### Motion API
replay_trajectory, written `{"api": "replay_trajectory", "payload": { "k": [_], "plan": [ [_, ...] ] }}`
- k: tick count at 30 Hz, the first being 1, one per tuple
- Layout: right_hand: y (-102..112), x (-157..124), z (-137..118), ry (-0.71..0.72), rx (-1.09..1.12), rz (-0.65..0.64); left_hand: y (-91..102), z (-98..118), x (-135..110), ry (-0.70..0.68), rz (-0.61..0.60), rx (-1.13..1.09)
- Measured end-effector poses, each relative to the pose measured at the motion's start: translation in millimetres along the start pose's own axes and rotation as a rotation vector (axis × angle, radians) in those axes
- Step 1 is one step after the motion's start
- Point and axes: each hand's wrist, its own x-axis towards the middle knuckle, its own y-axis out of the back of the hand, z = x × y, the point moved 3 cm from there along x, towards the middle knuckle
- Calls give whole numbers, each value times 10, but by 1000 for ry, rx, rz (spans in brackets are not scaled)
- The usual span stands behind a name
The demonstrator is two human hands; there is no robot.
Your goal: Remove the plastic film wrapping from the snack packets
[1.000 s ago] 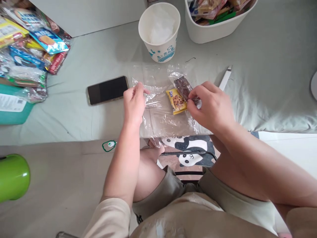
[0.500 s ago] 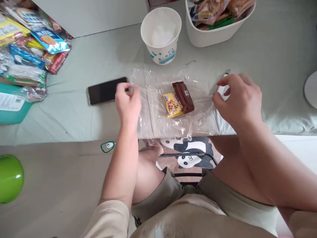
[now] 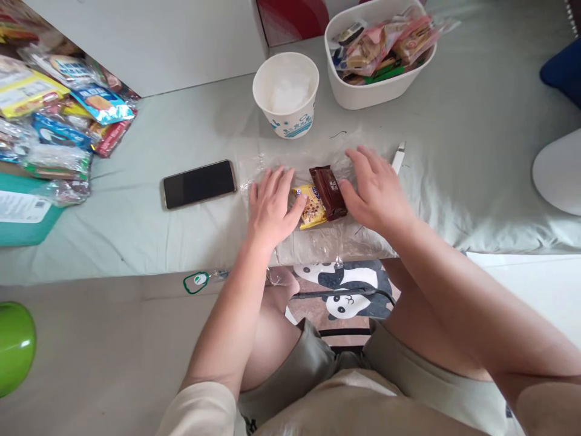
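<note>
my left hand (image 3: pixel 271 209): open, palm down, fingers spread flat on the clear plastic bag (image 3: pixel 318 245). Fingertips are touching the left edge of the yellow cookie packet (image 3: pixel 313 209).

my right hand (image 3: pixel 374 194): also open and flat, nothing pinched. It's pressed on the plastic just right of the brown chocolate packet (image 3: pixel 329 192), thumb side against it.

where the snacks are: the two packets sit side by side between my hands in the middle of the plastic, the brown one overlapping the yellow one's right edge. The plastic lies on the grey-green sheet (image 3: pixel 454 181) at the near edge. (Can't honestly tell if the film is over them or under them.)

the step, as I read it: smoothing the plastic flat around the pair.

how I'd do it well: flat palms, not fingertips, light even pressure from both sides at once so the packets don't skate off. That film looks slippery and crinkly, so slow strokes outward from the packets.

watch out for: the phone (image 3: pixel 200 183) near my left hand, the paper cup (image 3: pixel 285 97) just past the plastic, and the thin white stick (image 3: pixel 398 158) by my right fingers.
</note>
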Motion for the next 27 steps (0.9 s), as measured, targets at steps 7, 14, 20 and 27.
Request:
{"api": "replay_trajectory", "payload": {
  "k": [7,14,20,27],
  "plan": [
    [206,-31,76,-107,-231,85,131,-100,-30,-30,189,-54],
    [94,-146,-474,164,-100,-96,205,-13,-31,-83,45,-102],
    [-173,-194,-680,61,-150,-226,119,-54,-133,-158,5,-74],
    [-64,-138,-667,73,-135,-275,65,-125,-212,-168,1,-80]
  ]
}}
